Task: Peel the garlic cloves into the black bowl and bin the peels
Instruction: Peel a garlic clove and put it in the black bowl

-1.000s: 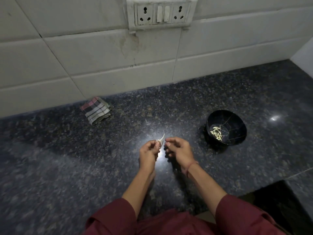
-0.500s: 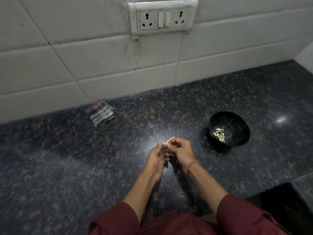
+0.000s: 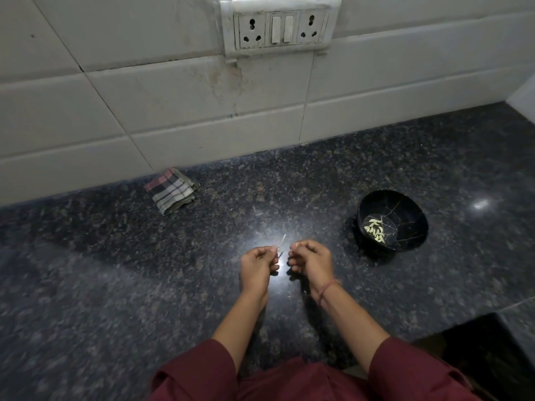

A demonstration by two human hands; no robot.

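Left hand (image 3: 257, 267) pinches a peel (image 3: 282, 241), left of the bowl (image 3: 412, 208). Right hand (image 3: 311, 263) is nearer the bowl, apart from the left, with fingers curled (contents not discernible). Peeled cloves (image 3: 375, 227) lie in the bowl. It stands on a granite counter (image 3: 115, 285). A cloth (image 3: 172, 191) lies far left of the bowl, by the tiled wall (image 3: 144, 96).

Cloves (image 3: 375, 230) in bowl (image 3: 405, 215) at right of counter (image 3: 86, 285); cloth (image 3: 172, 191) at back left, against wall (image 3: 173, 111).
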